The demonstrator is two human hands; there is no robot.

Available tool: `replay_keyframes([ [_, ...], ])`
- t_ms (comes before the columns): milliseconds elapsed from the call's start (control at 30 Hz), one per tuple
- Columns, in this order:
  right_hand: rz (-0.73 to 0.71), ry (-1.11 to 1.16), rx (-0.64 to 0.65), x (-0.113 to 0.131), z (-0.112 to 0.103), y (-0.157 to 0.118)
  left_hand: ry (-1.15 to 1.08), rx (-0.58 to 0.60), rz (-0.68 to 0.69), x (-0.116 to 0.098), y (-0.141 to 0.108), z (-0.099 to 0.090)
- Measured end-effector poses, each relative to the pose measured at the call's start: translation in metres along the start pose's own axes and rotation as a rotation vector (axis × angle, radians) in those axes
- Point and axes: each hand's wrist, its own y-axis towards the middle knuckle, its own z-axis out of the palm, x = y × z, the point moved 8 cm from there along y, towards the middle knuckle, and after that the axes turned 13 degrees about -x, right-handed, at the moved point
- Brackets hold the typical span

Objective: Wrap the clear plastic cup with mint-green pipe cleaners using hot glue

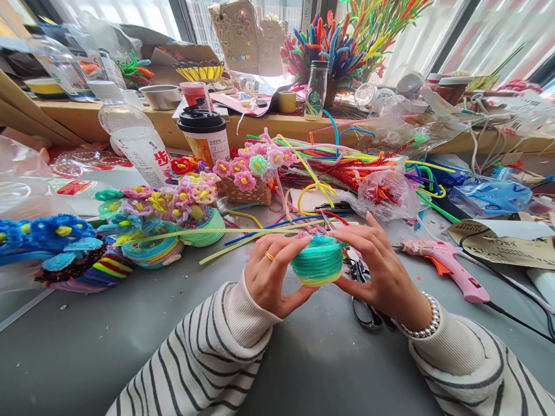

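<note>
Between my two hands is a small round pot wound in teal pipe cleaner, with a yellow band at its base. My left hand, with a ring on one finger, grips its left side between thumb and fingers. Gripping the right side is my right hand, a beaded bracelet at the wrist. The pot is held above the grey table. Black-handled scissors lie partly hidden behind my right hand. Farther right rests a pink glue gun with an orange trigger.
Pipe-cleaner flower pots stand at the left beside a tilted plastic bottle and a lidded paper cup. Loose pipe cleaners pile up behind my hands. A glass bottle stands on the ledge. The glue gun's cord runs right.
</note>
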Motion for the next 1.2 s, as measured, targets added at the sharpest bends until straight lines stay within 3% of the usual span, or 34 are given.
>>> replay_keyframes([
  [433,-0.036,-0.018,-0.058,0.003,-0.006,0.000,-0.083,-0.033,-0.059,0.002,-0.001,-0.005],
  [600,0.003,-0.028,-0.077,-0.003,-0.007,-0.001,-0.297,-0.126,-0.322,0.025,-0.004,-0.012],
  [733,0.010,-0.030,-0.094,-0.006,-0.009,-0.003,-0.204,-0.288,-0.537,0.045,-0.011,-0.023],
  [833,0.024,-0.031,-0.111,-0.009,-0.012,-0.005,-0.138,-0.328,-0.611,0.051,-0.015,-0.024],
  [1067,0.060,-0.037,-0.144,-0.015,-0.020,-0.008,-0.052,-0.343,-0.608,0.053,-0.017,-0.026],
  [1200,0.019,-0.074,-0.179,-0.011,-0.023,-0.009,0.010,-0.325,-0.461,0.046,-0.010,-0.029],
])
